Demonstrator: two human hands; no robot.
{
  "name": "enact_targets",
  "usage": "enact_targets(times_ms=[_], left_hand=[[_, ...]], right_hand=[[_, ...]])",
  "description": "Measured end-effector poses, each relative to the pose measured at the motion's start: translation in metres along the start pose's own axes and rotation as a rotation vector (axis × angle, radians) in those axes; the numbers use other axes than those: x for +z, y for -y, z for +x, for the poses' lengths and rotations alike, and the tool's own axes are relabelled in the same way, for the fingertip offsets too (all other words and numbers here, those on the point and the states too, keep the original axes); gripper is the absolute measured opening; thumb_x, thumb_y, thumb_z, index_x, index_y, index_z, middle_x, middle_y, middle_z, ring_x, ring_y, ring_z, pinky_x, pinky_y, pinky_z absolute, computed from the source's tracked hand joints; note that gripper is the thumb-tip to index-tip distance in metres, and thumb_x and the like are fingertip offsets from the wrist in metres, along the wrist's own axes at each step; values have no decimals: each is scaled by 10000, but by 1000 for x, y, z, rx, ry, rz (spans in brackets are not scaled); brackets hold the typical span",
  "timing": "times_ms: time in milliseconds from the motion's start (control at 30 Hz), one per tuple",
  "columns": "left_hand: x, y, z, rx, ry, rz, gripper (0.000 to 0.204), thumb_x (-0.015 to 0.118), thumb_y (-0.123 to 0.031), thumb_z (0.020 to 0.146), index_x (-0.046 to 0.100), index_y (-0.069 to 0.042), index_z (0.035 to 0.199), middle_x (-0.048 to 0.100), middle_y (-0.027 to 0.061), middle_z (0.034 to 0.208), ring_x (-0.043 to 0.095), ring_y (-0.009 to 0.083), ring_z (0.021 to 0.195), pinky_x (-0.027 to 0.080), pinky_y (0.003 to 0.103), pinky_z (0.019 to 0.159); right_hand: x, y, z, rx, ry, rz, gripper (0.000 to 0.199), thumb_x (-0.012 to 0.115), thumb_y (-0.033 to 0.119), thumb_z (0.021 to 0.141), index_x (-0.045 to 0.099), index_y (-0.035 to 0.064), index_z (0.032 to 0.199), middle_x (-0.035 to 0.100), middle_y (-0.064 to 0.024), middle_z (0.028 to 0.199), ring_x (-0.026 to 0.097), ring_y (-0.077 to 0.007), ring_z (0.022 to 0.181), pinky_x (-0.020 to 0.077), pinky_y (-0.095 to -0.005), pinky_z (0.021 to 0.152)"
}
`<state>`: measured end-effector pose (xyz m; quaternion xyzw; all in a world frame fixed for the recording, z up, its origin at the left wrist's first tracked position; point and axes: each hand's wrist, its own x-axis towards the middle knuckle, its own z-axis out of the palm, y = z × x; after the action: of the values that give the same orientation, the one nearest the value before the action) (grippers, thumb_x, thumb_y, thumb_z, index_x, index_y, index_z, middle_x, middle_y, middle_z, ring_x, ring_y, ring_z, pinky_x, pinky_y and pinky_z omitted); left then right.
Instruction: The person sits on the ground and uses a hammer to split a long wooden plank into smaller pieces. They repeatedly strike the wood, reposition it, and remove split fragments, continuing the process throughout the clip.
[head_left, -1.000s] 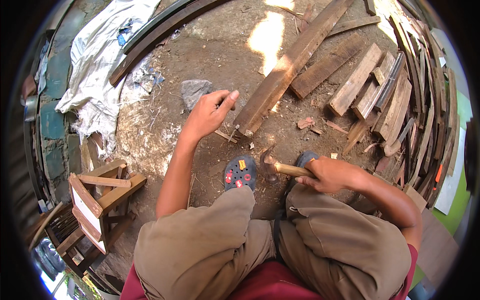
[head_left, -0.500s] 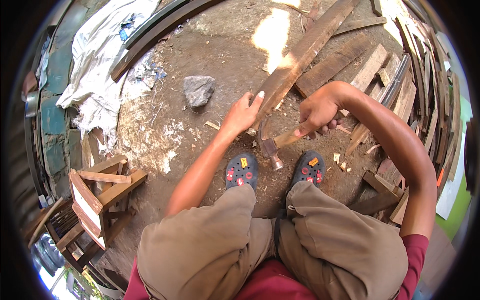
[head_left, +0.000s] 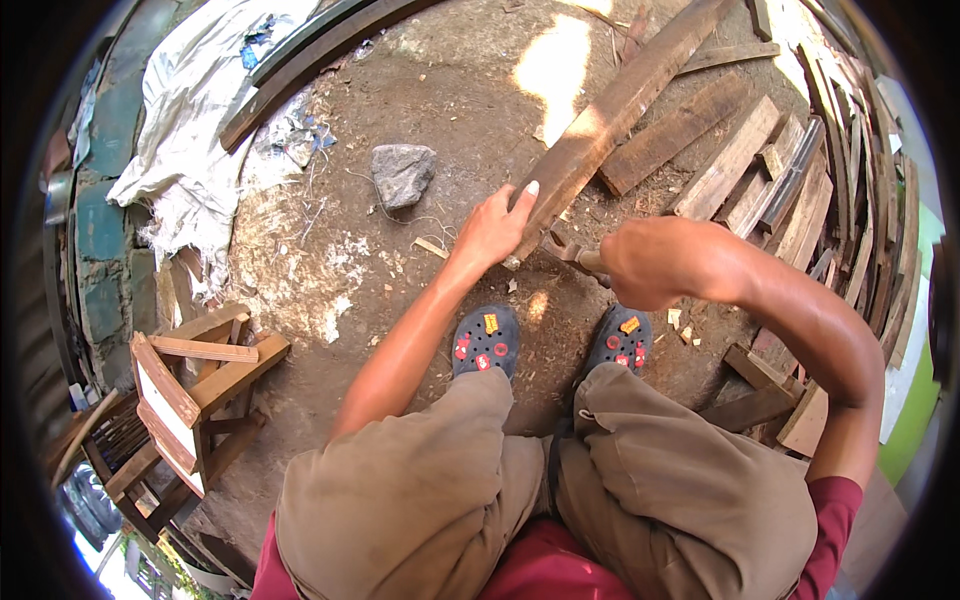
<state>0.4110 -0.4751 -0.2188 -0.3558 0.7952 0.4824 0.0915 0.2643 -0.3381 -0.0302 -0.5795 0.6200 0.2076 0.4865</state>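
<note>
My left hand (head_left: 498, 228) grips the near end of a long brown wooden beam (head_left: 590, 130), thumb on its upper face. The beam slants away to the far right. My right hand (head_left: 650, 262) is closed round the wooden handle of a claw hammer (head_left: 567, 250). The hammer's head is close to the right side of the beam's near end; whether they touch I cannot tell. Most of the handle is hidden behind my fist. Below the beam's end are my two dark clogs (head_left: 487, 338) with red and orange charms.
A grey rock (head_left: 403, 175) lies left of the beam. Loose boards (head_left: 675, 130) and stacked planks fill the right side. White sacking (head_left: 205, 110) and a dark timber (head_left: 300, 75) lie far left, a small wooden frame (head_left: 200, 400) near left. Wood chips litter the dirt floor.
The hammer has turned from pointing down between my feet to beside the beam's end. My right fist has rotated and moved slightly lower; the left hand keeps its hold.
</note>
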Motion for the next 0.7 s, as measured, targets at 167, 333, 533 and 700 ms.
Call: enact_targets(times_ms=[167,333,533,700], left_hand=[[-5,-8,-3,2,29,-24,851,417,-672,1000,577,93,1337,624,335,1299,579,439,1284,431,457,1080],[-1,-5,1,16,48,-54,905,420,-685,986,536,125,1372,589,374,1323,563,459,1300,424,473,1101],[-3,0,2,-22,88,-57,937,422,-694,982,508,141,1398,578,364,1354,551,444,1324,411,456,1121],[-1,1,8,-19,119,-66,947,416,-703,978,505,138,1404,568,362,1370,543,437,1336,398,454,1135]], right_hand=[[48,17,-36,183,-379,-126,287,480,50,920,591,-159,1082,675,-240,734,713,-368,703,575,-441,627],[86,-10,-32,426,-533,-48,190,524,37,900,620,-120,951,696,-229,827,727,-332,795,590,-400,637],[133,-7,17,469,-297,152,672,579,34,860,313,-308,1374,594,-425,1167,691,-445,972,609,-418,811],[195,-55,77,545,-717,714,664,621,196,932,341,-244,1344,554,-487,1173,647,-555,1049,563,-516,887]])
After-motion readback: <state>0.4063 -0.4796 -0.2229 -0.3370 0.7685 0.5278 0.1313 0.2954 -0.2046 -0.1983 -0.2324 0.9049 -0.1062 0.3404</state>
